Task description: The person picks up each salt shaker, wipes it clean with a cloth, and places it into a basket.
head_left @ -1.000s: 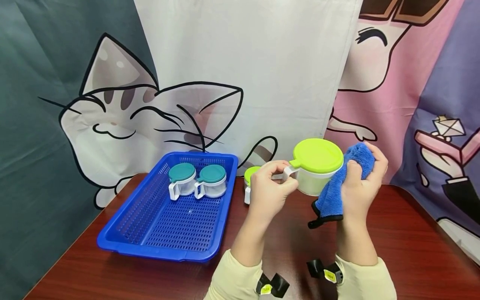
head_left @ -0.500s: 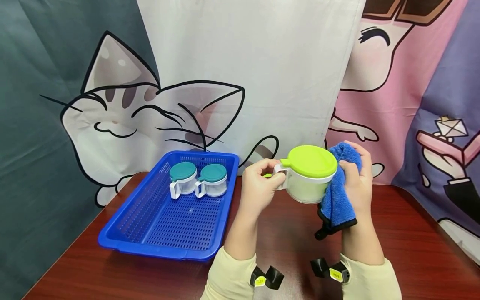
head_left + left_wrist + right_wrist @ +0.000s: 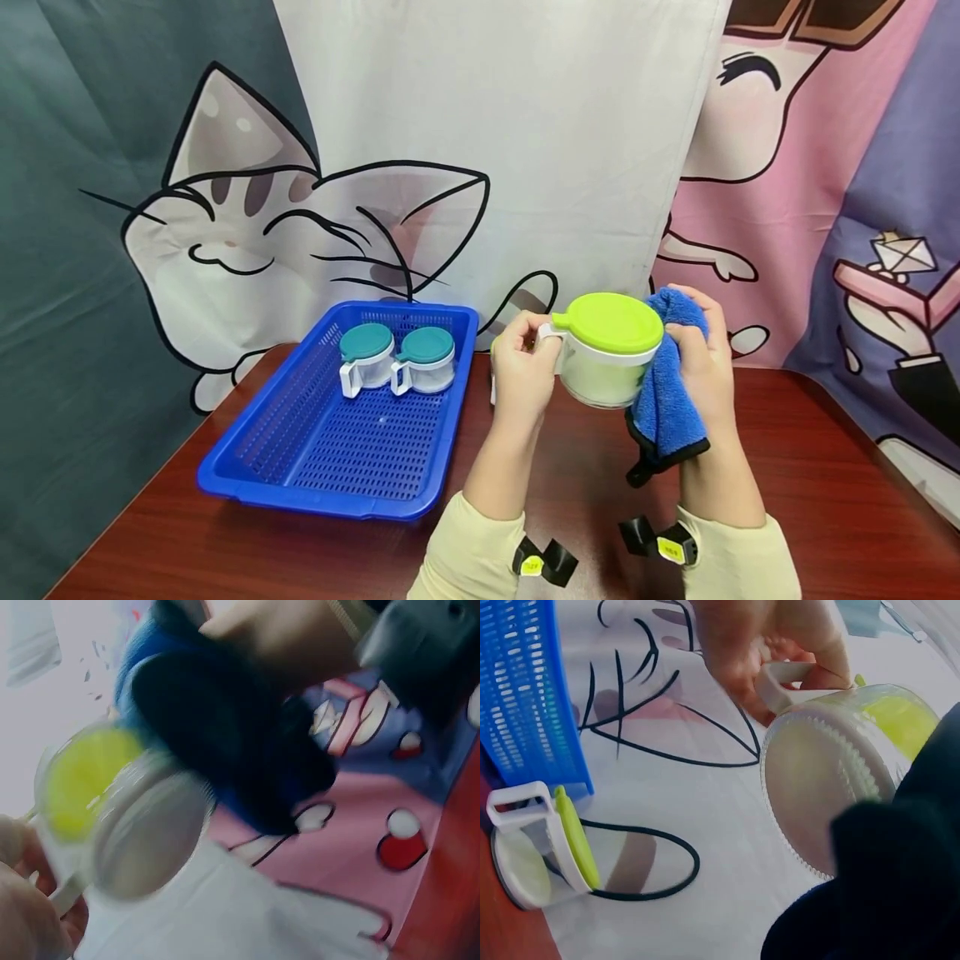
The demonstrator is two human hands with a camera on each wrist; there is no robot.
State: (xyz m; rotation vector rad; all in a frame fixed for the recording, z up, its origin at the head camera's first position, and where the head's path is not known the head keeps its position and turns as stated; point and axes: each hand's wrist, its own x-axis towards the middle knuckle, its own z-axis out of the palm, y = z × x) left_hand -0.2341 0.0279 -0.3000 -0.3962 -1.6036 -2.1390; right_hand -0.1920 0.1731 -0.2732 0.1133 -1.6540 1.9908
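Observation:
My left hand (image 3: pixel 523 367) pinches the white handle of a clear seasoning jar (image 3: pixel 603 375) with a lime green lid (image 3: pixel 613 322), holding it above the table. My right hand (image 3: pixel 705 358) grips a blue cloth (image 3: pixel 667 392) with black edging and presses it to the jar's right side. In the right wrist view the jar's ribbed clear base (image 3: pixel 802 795) shows, with the dark cloth (image 3: pixel 885 877) in front of part of it. The left wrist view is blurred; there the cloth (image 3: pixel 202 712) lies against the jar (image 3: pixel 150 832).
A blue perforated basket (image 3: pixel 322 507) stands on the left of the brown table (image 3: pixel 585 508). Inside it, at the back, are two jars with teal lids (image 3: pixel 365 342). A second green-lidded jar (image 3: pixel 540 855) stands beside the basket, mostly behind my left hand in the head view.
Both hands have moved left with the jar and the cloth, and the jar sits a little lower. The cloth stays against its right side. The basket and teal-lidded jars stay put.

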